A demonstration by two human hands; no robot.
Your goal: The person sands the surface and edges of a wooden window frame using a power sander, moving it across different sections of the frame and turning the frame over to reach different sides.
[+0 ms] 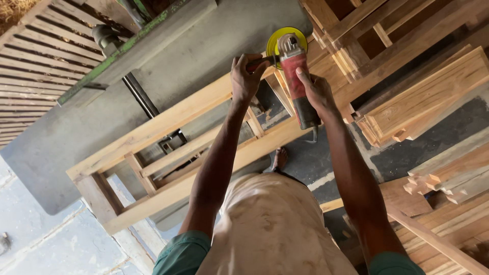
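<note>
A red angle grinder with a yellow disc is held over a pale wooden frame. My right hand grips the grinder's red and black body. My left hand is shut on the grinder's side handle, just left of the disc. The disc sits at the frame's far end, near its top rail. My bare foot shows on the floor under the frame.
Stacked wooden frames and panels fill the right side. A green-edged machine with a grey metal table stands behind the frame. Slatted wood lies at the far left. Planks lean at lower right.
</note>
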